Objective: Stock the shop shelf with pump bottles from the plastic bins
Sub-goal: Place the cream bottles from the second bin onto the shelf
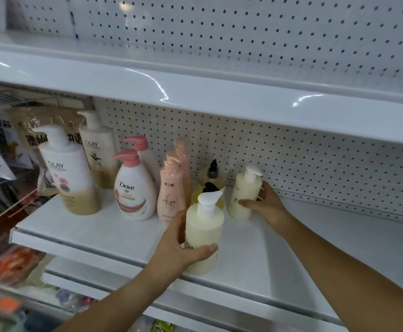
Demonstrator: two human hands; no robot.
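Left grip [175, 248] is wrapped round the lower body of a cream-coloured cylindrical plastic pump bottle with a white pump head [204, 232]: thumb across the front, fingers behind. The bottle stands upright just below frame centre, near the front edge of the white metal shelf [95, 233]; whether its base is fully seated, cannot tell. Right grip [268, 206] is curled round the side of a second matching cream pump bottle [243, 195], upright, right of centre, closer to the white perforated back panel [315, 159]. Judgement: the walls look rigid and smooth, so probably slippery under a light hold; likely fairly heavy if full. Best taken round the mid-body. The pump head looks like the weak point, so avoid lifting by it. Tall and narrow, so these could topple into the neighbouring yellow bottles with black pumps [211, 174] if nudged.
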